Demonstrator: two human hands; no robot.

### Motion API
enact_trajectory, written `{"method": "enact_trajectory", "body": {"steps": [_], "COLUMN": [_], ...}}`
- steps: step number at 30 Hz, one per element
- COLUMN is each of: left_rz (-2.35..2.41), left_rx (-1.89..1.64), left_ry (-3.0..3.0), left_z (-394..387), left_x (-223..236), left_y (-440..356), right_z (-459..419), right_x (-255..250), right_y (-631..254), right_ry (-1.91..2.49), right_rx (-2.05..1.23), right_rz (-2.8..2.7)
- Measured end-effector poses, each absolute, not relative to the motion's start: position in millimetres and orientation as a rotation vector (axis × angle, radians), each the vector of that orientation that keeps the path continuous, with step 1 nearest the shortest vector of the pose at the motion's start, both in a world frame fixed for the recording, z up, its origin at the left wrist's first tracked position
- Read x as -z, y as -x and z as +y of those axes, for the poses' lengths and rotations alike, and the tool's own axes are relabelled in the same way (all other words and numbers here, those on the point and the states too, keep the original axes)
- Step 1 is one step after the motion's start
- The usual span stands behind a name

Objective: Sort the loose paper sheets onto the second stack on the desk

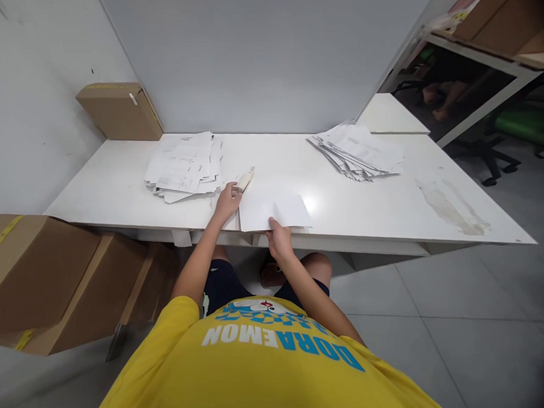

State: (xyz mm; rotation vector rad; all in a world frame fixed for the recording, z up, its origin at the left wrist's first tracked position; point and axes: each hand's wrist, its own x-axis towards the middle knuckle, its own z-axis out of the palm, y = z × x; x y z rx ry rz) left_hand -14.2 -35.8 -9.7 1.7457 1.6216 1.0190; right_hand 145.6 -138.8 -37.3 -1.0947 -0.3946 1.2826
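My right hand grips the near edge of white paper, thumb on top and fingers hidden underneath. The paper lies over the table's front edge; whether it is one sheet or a few I cannot tell. Just left of it, my left hand is closed with its fingers curled at the near end of a slim cream-coloured tool. The tool's narrow tip points away from me, and its exact kind is unclear. A loose stack of printed papers lies beyond my left hand. Another fanned stack of papers lies to the right.
The white table meets an upright grey panel at the back. A cardboard box stands at its far left corner. More large cardboard boxes sit at my left. A green chair and another person's feet show at the right.
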Motion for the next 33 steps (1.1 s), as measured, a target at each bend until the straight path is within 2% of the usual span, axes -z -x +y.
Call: {"method": "enact_trajectory", "body": {"steps": [10,18,33], "left_rz": [1.58,1.463,1.569], "left_rx": [-0.787,-0.756,-0.545], "left_ry": [-2.172,-2.379,-2.473], "left_z": [-44,-40,-37], "left_x": [16,18,15], "left_y": [11,9,4], "right_z": [-127,-117,-120], "right_x": [38,43,31], "right_y": [-142,-157,-154], "right_ry": [1.131,1.15,1.115], "right_rx": [-1.281,-1.3,-1.317], "right_rz": [-0.329,-0.429,-0.277]}}
